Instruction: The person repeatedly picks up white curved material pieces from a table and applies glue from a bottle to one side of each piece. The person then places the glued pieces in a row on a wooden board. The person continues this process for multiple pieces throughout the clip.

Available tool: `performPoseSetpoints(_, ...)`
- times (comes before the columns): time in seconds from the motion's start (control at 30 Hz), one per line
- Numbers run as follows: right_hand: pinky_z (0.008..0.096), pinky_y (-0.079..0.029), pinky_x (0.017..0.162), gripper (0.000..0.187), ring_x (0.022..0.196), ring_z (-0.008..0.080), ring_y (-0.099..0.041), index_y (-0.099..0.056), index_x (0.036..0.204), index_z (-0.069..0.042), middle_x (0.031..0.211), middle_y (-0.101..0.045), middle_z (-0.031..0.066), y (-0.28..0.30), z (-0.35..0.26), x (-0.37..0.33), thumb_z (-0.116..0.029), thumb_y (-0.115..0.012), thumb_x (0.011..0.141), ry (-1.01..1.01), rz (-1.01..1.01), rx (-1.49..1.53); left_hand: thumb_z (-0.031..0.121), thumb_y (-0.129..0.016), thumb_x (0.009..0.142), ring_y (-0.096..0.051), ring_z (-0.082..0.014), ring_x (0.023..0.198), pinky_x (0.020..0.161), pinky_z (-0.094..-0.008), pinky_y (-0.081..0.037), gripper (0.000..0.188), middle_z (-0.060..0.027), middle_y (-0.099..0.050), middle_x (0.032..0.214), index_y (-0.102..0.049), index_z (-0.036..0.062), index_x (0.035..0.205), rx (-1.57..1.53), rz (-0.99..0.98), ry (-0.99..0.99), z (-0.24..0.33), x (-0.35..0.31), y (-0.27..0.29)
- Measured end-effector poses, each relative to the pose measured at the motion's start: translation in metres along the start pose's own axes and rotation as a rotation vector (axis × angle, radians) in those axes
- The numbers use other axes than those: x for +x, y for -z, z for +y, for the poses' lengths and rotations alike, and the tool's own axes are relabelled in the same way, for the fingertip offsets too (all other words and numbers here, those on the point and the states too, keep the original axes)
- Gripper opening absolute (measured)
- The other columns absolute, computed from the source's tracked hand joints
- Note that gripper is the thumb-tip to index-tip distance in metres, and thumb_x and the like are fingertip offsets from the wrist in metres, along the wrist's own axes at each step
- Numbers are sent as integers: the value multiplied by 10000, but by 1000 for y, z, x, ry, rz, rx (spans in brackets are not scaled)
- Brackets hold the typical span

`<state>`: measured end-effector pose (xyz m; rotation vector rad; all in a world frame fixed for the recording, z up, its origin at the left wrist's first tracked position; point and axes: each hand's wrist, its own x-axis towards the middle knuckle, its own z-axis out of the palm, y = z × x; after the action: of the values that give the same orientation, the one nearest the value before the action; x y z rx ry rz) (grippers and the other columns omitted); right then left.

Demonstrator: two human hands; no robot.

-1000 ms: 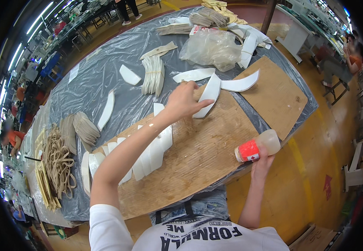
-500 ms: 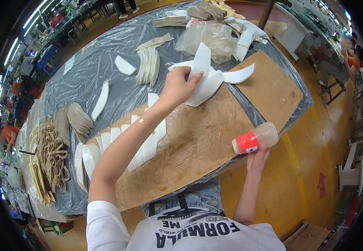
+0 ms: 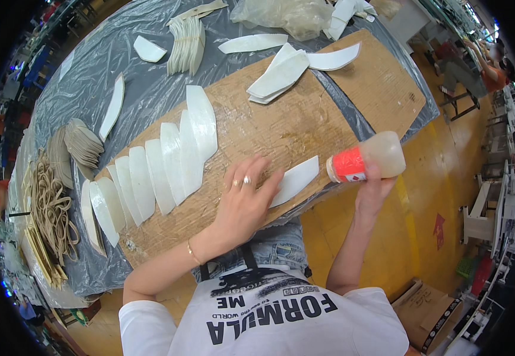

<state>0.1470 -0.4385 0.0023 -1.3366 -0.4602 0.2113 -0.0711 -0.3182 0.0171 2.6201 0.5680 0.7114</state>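
A table under grey plastic sheeting (image 3: 141,95) carries a corrugated cardboard sheet (image 3: 296,133). On this cardboard, toward nine o'clock, there is a row of curved white panels (image 3: 171,157). At three o'clock, the red-labelled bottle (image 3: 366,158) is held firmly, on its side, by the right hand (image 3: 377,188). The left hand (image 3: 245,190), with fingers a little spread, covers the left end of a single white panel (image 3: 299,179) at its three o'clock; whether it pinches, I cannot tell.

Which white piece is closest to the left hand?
The lone white piece between the left hand and the red-labelled bottle; every other lies farther off.
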Motion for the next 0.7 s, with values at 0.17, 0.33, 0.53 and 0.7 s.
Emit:
performPoseSetpoints(0.17,330,-521,832,683,929,178,-620,-441,1243,0,1069,-589,106,-25,-18,-2,-108,-829,692,76,-96,-203,187,-730,799,-499,-271,1180,1022,-461,-326,412,-102,-541,1256,-619,106,1187,189,-133,-62,8,-48,17)
performPoseSetpoints(0.33,336,-534,823,766,950,202,-620,-391,1281,-10,1079,-577,128,-34,-9,-7,-89,-850,673,176,-114,-302,272,-700,826,-455,-263,1280,1089,-442,-268,521,-112,-497,1371,-564,83,1292,237,-251,22,20,-70,18)
performPoseSetpoints(0.53,368,-550,793,860,967,241,-626,-352,1312,12,1121,-569,186,-39,4,-17,-130,-883,651,356,-217,-425,328,-648,861,-384,-290,1365,1135,-430,-257,632,-178,-416,1453,-468,-15,1361,138,-377,98,24,-67,4)
performPoseSetpoints(0.7,370,-527,829,934,1021,262,-591,-327,1338,18,1172,-523,174,-39,4,-56,-207,-899,635,510,-422,-456,292,-656,862,-371,-317,1371,1132,-455,-268,629,-193,-363,1484,-454,-34,1360,22,-364,130,22,-64,7)
